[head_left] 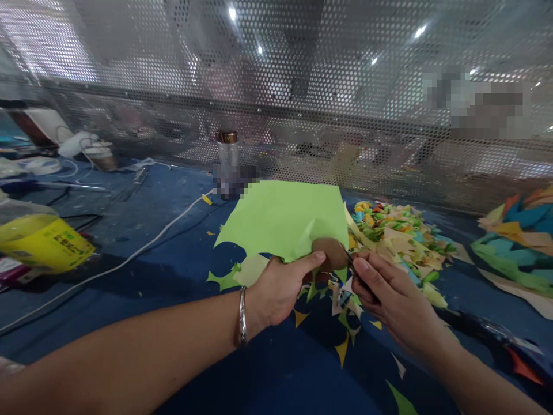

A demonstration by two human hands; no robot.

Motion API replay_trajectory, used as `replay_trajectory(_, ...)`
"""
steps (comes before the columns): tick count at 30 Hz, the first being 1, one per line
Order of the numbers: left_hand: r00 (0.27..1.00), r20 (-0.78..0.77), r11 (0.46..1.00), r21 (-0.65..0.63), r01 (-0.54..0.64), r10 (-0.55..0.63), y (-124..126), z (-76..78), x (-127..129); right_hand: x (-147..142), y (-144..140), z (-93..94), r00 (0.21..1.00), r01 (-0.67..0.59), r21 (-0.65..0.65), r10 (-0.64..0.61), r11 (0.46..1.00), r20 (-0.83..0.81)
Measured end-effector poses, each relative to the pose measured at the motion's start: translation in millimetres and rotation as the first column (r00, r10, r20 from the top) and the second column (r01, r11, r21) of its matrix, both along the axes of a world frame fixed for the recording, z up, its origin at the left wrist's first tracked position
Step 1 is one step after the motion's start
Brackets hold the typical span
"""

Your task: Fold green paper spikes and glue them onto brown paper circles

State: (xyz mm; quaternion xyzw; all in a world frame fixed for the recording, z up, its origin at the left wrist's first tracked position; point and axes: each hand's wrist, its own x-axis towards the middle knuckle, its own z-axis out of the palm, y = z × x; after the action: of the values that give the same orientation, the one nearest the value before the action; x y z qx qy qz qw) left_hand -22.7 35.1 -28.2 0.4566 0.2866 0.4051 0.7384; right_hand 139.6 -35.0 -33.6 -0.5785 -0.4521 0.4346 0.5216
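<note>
green paper sheet (285,219): held up over the blue table (129,271), light and floppy, tears easily, so we'd grip near its lower edge | our left hand (280,288): thumb and fingers pinching that edge | our right hand (389,300): fingers curled around scissors (352,271) at the paper | paper scraps (397,236) just beyond

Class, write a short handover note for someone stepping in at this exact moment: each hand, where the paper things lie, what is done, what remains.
Left hand: pinches the lower edge of the green paper sheet, held up over the blue table.
Right hand: closed on dark scissors, tip at the sheet's right lower edge.
Done: the sheet's bottom edge is jagged; coloured scraps lie below, and a scrap pile sits to the right.
Left: most of the sheet is uncut.
</note>
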Motion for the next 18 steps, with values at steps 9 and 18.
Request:
replay_trajectory(9,0.993,0.115,0.996,-0.088,0.028,-0.018,-3.8,0.4,-0.8,0.3,-1.7,2.1,0.998,0.054,0.015,-0.053,0.998,-0.044)
replay_trajectory(18,0.990,0.137,0.991,-0.124,0.053,-0.035,-6.3,5.2,0.4,7.9,-0.2,-1.3,0.999,0.035,0.000,-0.035,0.999,-0.025)
